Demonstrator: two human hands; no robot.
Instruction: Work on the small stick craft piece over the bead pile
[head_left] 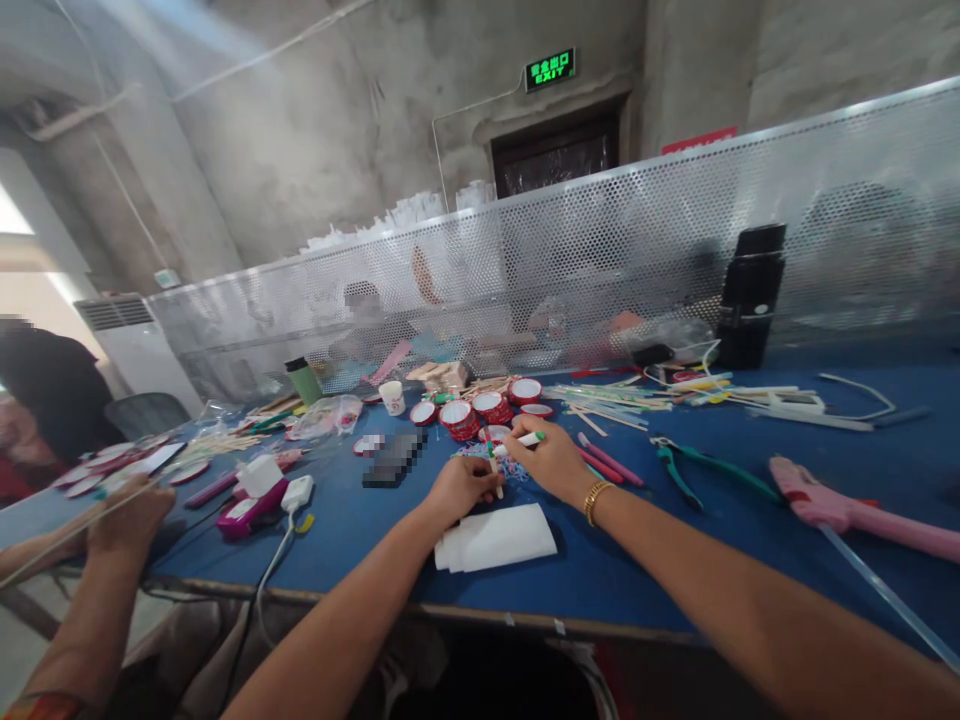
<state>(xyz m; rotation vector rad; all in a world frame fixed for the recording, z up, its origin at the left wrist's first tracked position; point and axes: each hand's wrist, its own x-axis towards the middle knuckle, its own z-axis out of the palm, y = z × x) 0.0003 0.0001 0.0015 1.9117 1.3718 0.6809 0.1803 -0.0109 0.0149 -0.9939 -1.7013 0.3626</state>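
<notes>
My left hand (461, 486) and my right hand (547, 460) meet over the blue table (675, 520), just beyond a folded white sheet (496, 538). The right hand, with a gold bracelet at the wrist, pinches a thin white stick with a green tip (525, 440). The left hand's fingers close on a small white piece (495, 478) with green and red marks, right under that stick. A heap of small coloured bits (480, 455) lies beneath both hands.
Several red-rimmed round lids (480, 410) sit behind the hands. Green-handled pliers (686, 468) and a pink glue gun (840, 508) lie at the right, a black bottle (750, 295) by the perforated metal screen. Another person's hand (131, 515) works at the left.
</notes>
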